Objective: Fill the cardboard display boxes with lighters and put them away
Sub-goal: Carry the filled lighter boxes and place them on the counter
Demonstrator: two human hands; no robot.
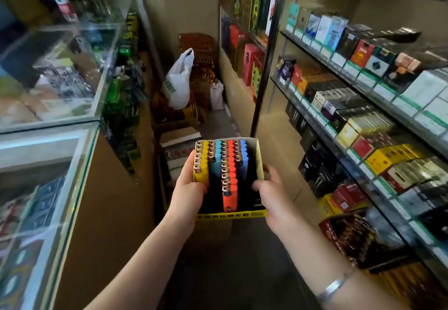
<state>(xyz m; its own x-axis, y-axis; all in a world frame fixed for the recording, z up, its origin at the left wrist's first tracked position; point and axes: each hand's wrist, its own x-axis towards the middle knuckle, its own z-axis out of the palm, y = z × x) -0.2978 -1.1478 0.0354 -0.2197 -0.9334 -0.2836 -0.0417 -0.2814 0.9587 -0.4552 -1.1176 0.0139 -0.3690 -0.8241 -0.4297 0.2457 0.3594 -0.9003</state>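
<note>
Left hand (pixel 188 187) and right hand (pixel 271 192) gripping cardboard display box (pixel 259 159), coloured lighters (pixel 229 176) upright inside

yellow box strip (pixel 231 214) print blurred, unreadable

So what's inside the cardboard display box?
The display box holds rows of lighters: yellow, light blue, orange, blue. The rightmost column looks dark and unclear; lower layers are hidden.
</note>
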